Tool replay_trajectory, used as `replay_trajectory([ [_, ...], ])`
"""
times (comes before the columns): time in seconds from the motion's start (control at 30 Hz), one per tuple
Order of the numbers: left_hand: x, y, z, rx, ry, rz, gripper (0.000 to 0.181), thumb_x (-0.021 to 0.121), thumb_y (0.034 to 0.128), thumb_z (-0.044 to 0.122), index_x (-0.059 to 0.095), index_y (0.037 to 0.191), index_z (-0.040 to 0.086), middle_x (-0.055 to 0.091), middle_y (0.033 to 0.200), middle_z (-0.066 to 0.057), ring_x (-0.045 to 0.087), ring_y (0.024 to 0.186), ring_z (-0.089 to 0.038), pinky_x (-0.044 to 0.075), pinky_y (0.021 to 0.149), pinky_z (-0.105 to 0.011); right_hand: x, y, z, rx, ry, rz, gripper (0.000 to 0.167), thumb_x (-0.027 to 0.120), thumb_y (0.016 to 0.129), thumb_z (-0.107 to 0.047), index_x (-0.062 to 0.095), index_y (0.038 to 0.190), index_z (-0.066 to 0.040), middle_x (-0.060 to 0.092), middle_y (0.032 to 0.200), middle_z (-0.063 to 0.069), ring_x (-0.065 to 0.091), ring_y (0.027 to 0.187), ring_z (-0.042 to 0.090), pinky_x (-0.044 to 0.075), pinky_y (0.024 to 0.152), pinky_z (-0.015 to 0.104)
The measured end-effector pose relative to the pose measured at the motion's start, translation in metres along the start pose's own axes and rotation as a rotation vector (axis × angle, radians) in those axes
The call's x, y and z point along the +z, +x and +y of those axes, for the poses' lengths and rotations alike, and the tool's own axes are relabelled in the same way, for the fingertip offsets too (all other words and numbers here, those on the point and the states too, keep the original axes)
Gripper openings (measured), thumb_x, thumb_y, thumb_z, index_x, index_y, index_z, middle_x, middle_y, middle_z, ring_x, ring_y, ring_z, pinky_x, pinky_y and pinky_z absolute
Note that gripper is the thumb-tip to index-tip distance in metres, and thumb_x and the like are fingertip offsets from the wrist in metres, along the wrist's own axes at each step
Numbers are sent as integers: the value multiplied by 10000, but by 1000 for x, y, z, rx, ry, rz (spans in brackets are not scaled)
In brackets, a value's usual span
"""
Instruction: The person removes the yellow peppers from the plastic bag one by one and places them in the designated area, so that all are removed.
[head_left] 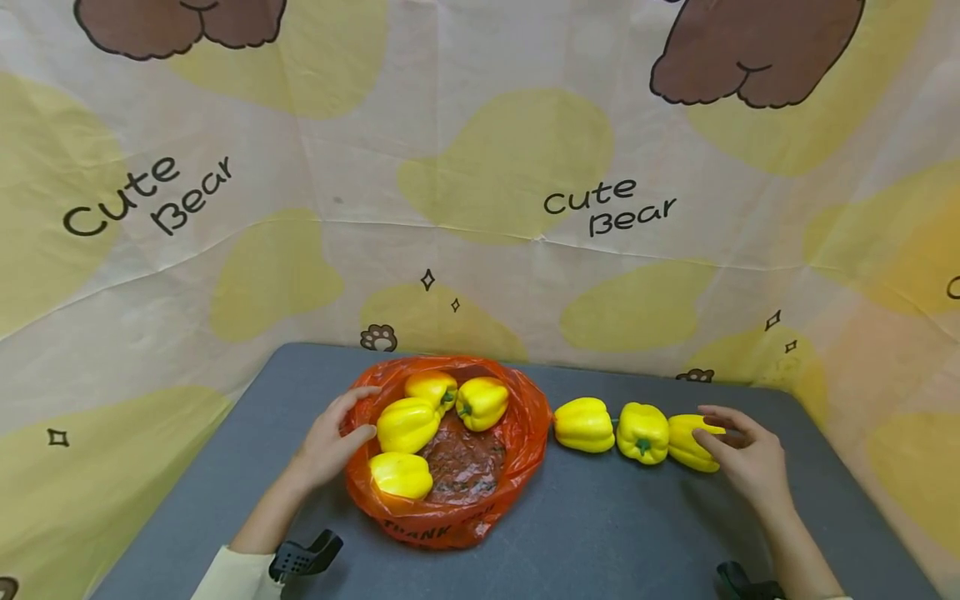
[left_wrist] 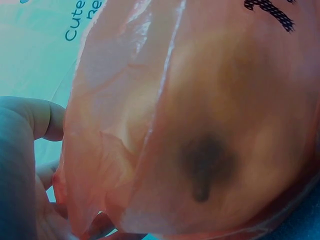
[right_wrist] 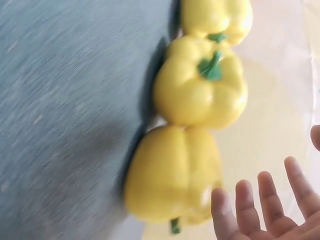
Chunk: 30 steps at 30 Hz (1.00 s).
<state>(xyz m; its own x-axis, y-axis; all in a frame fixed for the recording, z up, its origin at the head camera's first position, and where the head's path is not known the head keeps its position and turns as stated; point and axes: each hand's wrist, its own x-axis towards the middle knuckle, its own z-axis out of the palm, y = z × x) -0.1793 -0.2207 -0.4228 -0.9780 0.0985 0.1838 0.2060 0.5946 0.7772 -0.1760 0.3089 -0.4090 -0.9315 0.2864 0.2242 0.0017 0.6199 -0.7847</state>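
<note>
A red plastic bag point(head_left: 528, 450) stands open-mouthed on the table, with several yellow bell peppers point(head_left: 407, 425) inside. My left hand point(head_left: 330, 442) holds the bag's left side; in the left wrist view its fingers point(left_wrist: 50, 120) curl at the film, partly hidden behind it. To the right of the bag, three yellow bell peppers lie in a row: a left one point(head_left: 583, 425), a middle one point(head_left: 642, 433) and a right one point(head_left: 690, 443). At the right pepper, my right hand point(head_left: 750, 458) has its fingers spread and grips nothing. The right wrist view shows these fingers point(right_wrist: 272, 200) beside that pepper point(right_wrist: 172, 175).
Grey table surface point(head_left: 600, 533) lies under everything. Behind it hangs a pale cloth point(head_left: 480, 183) printed with yellow patches, bears and lettering. A black wrist strap point(head_left: 306, 557) is on the left wrist.
</note>
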Motion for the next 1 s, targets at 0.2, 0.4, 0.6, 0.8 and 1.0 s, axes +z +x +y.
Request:
replay_trajectory([
  [0.2,0,0,1,2,0,-1,469,572,907,128,479,1366,115,415,1443,-203,475,1242,-411,485,941,-563,7,-1,-22,-85,54,-58,439,696,877,-261,613,1248,-41,646,1054,-124,570,782,-109,535,627,162],
  [0.4,0,-1,1,4,13,-4,475,574,905,137,476,1370,121,409,1453,-198,465,1255,-408,476,951,-570,21,-5,-50,-183,158,-96,412,696,878,-184,608,1252,-37,550,999,-339,595,828,-91,543,644,171],
  [0.6,0,-1,1,14,13,-5,484,577,898,128,476,1371,125,399,1464,-201,447,1275,-418,457,966,-586,40,-9,-74,-282,277,-139,378,680,879,-106,607,1237,-7,591,1066,-263,624,878,-37,560,671,211],
  [0.8,1,-2,2,1,4,-7,489,579,893,128,475,1371,127,408,1455,-189,457,1257,-410,471,951,-580,61,-10,-97,-334,372,-184,367,685,866,-77,629,1225,-26,618,1077,-225,649,868,36,559,660,253],
  [1.0,1,-2,3,-1,6,-5,489,577,892,130,476,1370,125,412,1450,-185,462,1250,-408,480,942,-575,86,-12,-115,-349,454,-261,382,694,853,-70,635,1230,-51,644,1181,-7,669,887,136,564,728,273],
])
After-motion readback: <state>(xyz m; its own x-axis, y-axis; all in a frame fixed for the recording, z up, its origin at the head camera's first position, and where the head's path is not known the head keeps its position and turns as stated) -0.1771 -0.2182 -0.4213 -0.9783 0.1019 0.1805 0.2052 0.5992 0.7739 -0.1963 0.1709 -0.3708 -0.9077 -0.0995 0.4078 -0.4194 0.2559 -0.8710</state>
